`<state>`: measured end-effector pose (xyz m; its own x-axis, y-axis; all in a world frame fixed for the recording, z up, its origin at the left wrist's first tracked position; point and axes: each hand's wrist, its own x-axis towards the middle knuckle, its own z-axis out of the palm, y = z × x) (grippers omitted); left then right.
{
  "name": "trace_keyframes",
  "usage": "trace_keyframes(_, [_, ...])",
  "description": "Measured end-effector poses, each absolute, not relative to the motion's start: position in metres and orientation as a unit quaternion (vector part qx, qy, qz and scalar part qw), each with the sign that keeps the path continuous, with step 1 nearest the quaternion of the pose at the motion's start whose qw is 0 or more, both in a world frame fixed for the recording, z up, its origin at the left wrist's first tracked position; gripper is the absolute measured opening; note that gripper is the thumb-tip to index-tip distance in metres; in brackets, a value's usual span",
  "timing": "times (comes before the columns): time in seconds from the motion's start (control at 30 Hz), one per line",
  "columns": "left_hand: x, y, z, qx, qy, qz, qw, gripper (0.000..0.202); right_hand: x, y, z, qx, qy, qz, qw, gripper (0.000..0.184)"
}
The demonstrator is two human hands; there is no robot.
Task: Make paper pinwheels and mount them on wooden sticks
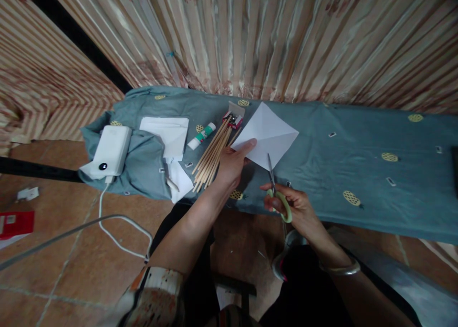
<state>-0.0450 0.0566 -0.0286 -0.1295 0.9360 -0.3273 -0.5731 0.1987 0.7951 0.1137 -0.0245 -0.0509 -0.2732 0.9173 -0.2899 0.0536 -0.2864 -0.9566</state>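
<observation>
My left hand [234,162] pinches the left corner of a white square sheet of paper [274,129], thumb on top and fingers underneath. Crease lines cross the sheet, which is turned with one corner toward me. In my right hand [295,203] is a pair of scissors [282,205] with light green handles, fingers through the loops. The blades point away from me and their tips meet the paper's near corner. Whether they have cut into it I cannot tell. Just left of my left hand lies a bundle of thin wooden sticks [211,162].
A small red box [234,117] with its flap up stands behind the sticks. Left of them are a glue stick [201,136], stacked white paper [171,131] and a folded paper piece [179,179]. A white power bank [112,150] with a cable [118,246] sits at the cloth's left end.
</observation>
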Motion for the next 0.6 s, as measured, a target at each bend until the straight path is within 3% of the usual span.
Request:
trace_keyframes(0.33, [-0.0461, 0.0564, -0.0297, 0.198, 0.425, 0.622, 0.628, 0.008, 0.1078, -0.0237, -0.0488, -0.495, -0.453, 0.649, 0.359, 0.038])
trace_keyframes(0.6, [-0.0420, 0.0527, -0.0349, 0.214, 0.433, 0.602, 0.635, 0.023, 0.1110, -0.0231, -0.0500, -0.505, -0.480, 0.624, 0.354, 0.042])
